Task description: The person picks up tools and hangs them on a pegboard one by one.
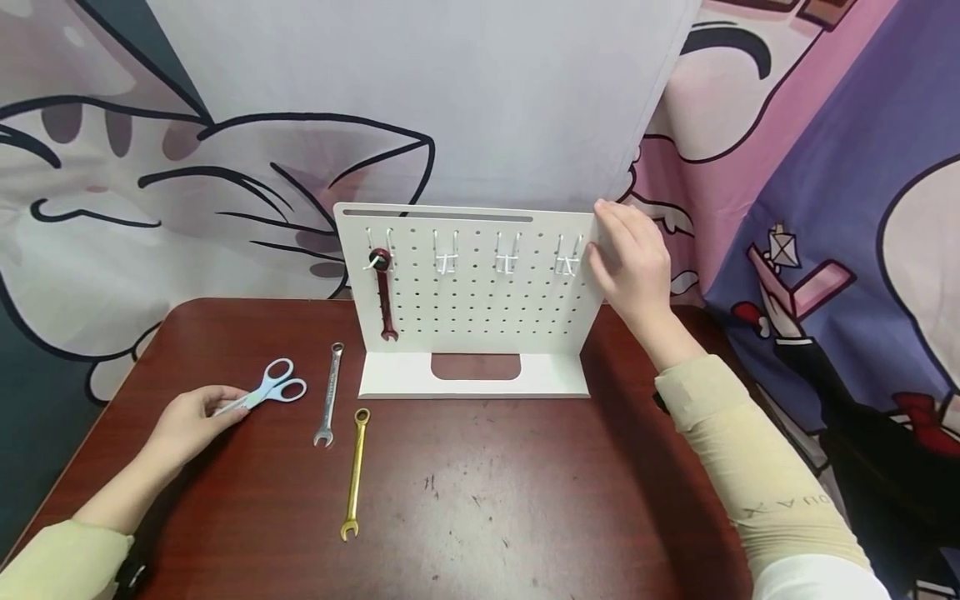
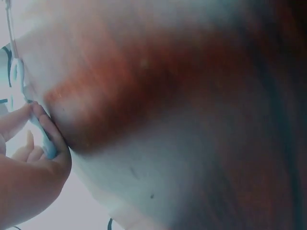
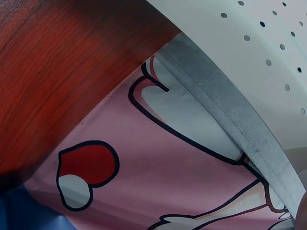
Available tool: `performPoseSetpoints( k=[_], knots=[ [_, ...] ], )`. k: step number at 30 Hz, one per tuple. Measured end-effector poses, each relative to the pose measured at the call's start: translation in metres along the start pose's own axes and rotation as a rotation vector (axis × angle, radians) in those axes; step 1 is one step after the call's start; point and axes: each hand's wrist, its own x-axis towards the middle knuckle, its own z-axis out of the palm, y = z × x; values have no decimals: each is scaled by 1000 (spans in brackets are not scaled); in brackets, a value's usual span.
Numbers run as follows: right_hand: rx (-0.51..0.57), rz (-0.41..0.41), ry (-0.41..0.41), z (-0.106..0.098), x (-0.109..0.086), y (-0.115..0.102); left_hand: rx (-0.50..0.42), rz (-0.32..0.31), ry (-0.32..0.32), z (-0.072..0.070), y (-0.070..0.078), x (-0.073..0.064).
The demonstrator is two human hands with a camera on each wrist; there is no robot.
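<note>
The left hand (image 1: 191,427) pinches the blue scissors (image 1: 264,389) by the blades at the left of the glossy reddish-brown counter (image 1: 480,483); their long axis slants, loops pointing away and rightward. Only the head view shows the dark red wrench (image 1: 385,298) hanging on the pegboard (image 1: 465,287). The right hand (image 1: 637,258) grips the pegboard's upper right corner; cartoon-printed cloth (image 1: 525,100) hangs behind.

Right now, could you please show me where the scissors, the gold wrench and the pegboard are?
Scissors (image 1: 267,388): head view, where the two handles meet.
Gold wrench (image 1: 356,475): head view, middle of the shaft.
Pegboard (image 1: 477,288): head view, middle of the perforated panel.
</note>
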Motion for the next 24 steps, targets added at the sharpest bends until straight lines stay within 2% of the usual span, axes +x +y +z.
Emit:
performPoseSetpoints(
  k=[5,12,17,24],
  knots=[
    [-3,0,-3,0,0,0,-111,-47,6,2,2,-1],
    [-7,-2,-7,0,0,1,-440,-119,-72,8,15,-1],
    [-9,3,-16,-1,-1,0,-523,-133,-67,13,32,-2],
    [-4,6,-17,-2,0,-2,-623,-108,-24,19,63,-3]
  ],
)
